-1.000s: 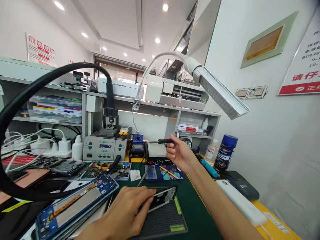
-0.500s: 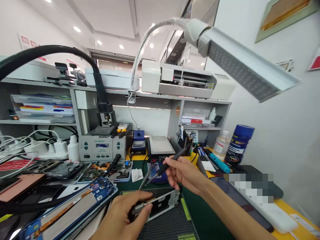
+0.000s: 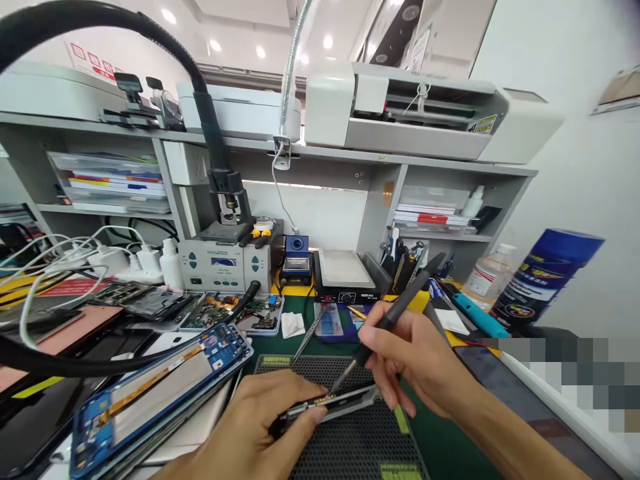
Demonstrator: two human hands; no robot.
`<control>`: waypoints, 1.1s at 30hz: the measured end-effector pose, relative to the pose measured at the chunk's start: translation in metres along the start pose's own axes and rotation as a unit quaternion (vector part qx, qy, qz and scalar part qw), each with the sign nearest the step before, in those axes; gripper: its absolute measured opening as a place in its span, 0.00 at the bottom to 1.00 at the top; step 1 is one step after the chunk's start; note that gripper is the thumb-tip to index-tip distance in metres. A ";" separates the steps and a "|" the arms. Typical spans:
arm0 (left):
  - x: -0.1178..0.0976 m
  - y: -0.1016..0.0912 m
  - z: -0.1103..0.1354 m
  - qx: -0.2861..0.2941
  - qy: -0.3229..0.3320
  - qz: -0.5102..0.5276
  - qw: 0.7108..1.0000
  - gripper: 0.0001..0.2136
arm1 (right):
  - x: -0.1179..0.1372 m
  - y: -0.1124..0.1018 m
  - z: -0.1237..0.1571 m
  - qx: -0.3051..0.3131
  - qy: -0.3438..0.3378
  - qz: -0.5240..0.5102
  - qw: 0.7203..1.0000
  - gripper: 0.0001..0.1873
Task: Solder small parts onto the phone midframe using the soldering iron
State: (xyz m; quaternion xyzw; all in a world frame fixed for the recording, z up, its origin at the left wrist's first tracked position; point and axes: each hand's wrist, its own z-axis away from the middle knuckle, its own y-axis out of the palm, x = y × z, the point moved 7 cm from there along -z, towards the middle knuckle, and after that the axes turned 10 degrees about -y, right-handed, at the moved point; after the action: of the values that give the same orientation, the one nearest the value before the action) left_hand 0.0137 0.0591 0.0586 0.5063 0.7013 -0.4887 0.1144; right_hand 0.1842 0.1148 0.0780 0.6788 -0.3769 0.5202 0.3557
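My left hand (image 3: 270,413) grips one end of a slim metal phone frame (image 3: 353,403) between thumb and fingers. The frame is tilted nearly edge-on above a black perforated mat (image 3: 350,447), and a row of small gold contacts shows near my fingertips. In my right hand (image 3: 405,347) is a black-handled soldering iron (image 3: 395,310), held like a pen. Its metal tip points down and left at the gold contacts; whether it touches them I cannot tell. Behind the frame, metal tweezers (image 3: 307,340) lie on the green work surface.
A blue phone frame (image 3: 160,393) lies on stacked phones at left. Behind it stand a tray of circuit boards (image 3: 235,313), a hot-air station (image 3: 225,267) with a black hose, and a heating plate (image 3: 345,270). A blue spray can (image 3: 545,277) and clear bottle (image 3: 487,277) stand at right.
The soldering iron's tip has come down to the frame's edge near my left fingertips. The frame has turned more edge-on, and the head view has shifted lower and closer.
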 end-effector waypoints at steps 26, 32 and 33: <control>-0.008 -0.001 0.000 0.027 0.020 0.006 0.999 0.11 | -0.002 0.006 0.008 -0.087 -0.067 0.112 0.988 0.21; -0.009 -0.002 -0.002 0.023 0.020 0.011 0.999 0.12 | -0.003 0.005 0.011 -0.086 -0.058 0.102 0.989 0.21; -0.009 -0.001 -0.002 0.026 0.018 0.011 0.999 0.12 | -0.003 0.005 0.012 -0.085 -0.057 0.101 0.990 0.21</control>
State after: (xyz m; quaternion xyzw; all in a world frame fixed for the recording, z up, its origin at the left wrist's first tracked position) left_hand 0.0174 0.0555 0.0664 0.5255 0.6846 -0.4964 0.0939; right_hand 0.1845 0.1027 0.0731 0.6333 -0.5063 0.4795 0.3356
